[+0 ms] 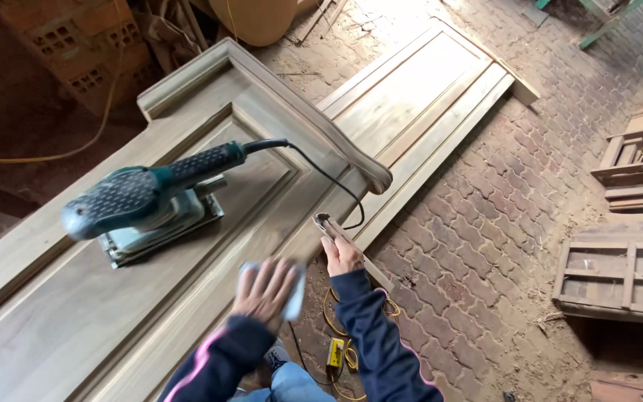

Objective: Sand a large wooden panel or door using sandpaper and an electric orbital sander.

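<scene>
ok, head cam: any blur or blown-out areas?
Head view: left hand with the sanding pad is motion-blurred; sander is slightly soft; sunlit brick floor at top is nearly blown out; top-left corner sits in deep shadow.

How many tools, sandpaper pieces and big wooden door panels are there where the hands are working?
Electric sander: 1
Sandpaper sheet, under the left hand: 1
Small tool in the right hand: 1
Wooden door panels: 2
Total: 5

Counting what's round my fingers, live

One teal sander (143, 205) up past my left fingers, one pale sanding sheet (292, 286) under them, one small tool in my right fingers, two panelled wooden doors (53, 313), one yellow cord coiled below.
</scene>
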